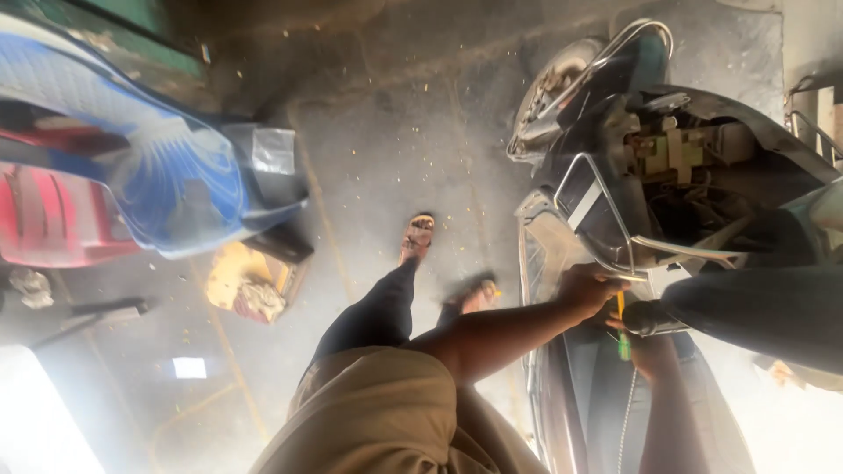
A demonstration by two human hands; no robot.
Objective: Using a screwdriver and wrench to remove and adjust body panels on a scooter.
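My left hand (pixel 587 290) reaches out to the right and closes on the chrome rail (pixel 615 224) at the side of a dark scooter (pixel 667 158) whose panels are off, leaving wiring and a bracket bare. Just below it, my right hand (pixel 648 351) holds a screwdriver with a green and yellow handle (pixel 623 332) upright against the scooter's body. A black rounded part (pixel 652 318) sits right beside both hands. My legs and sandalled feet (pixel 418 237) stand on the concrete to the left of the scooter.
A blue and red scooter (pixel 132 167) stands at the left. Near it on the dusty concrete floor (pixel 395 132) lies an open yellow box (pixel 255 281) with a rag in it. A dark seat or panel (pixel 764 320) crosses the right edge.
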